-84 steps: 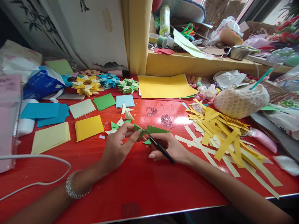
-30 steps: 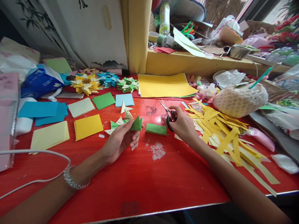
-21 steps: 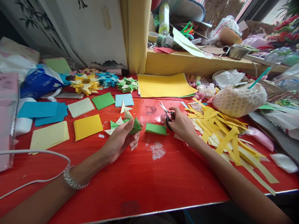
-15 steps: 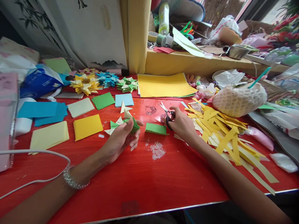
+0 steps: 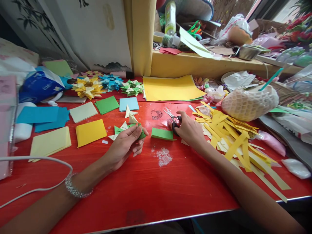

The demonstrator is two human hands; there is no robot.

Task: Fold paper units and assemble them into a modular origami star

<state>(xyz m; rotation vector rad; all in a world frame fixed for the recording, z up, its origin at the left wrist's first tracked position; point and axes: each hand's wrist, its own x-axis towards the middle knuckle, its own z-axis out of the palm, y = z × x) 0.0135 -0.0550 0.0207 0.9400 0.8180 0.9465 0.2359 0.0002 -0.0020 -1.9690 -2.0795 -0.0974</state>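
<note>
My left hand (image 5: 129, 139), a beaded bracelet at its wrist, pinches a small folded green paper piece (image 5: 142, 132) between thumb and fingers. Just behind that hand lie green and cream folded pieces (image 5: 119, 129), and pointed cream ones (image 5: 131, 115) stand past them. My right hand (image 5: 190, 128) is closed on the black handles of a small pair of scissors (image 5: 174, 117); the blades are slightly apart and point away to the left. A creased green paper slip (image 5: 162, 134) rests on the red table between both hands.
Paper stacks in yellow (image 5: 91, 132), cream (image 5: 51, 142) and blue (image 5: 37, 114) lie at left. Finished folded-paper rings (image 5: 89, 87) sit behind them, beside large yellow sheets (image 5: 170, 88). Yellow paper strips (image 5: 229, 133) are heaped at right, near a net-wrapped fruit (image 5: 251, 102). A white cable (image 5: 58, 159) crosses the left front.
My left thumb and fingers have closed further over the green paper piece, which now shows less. My right hand and the scissors have hardly moved. The view has shifted slightly.
</note>
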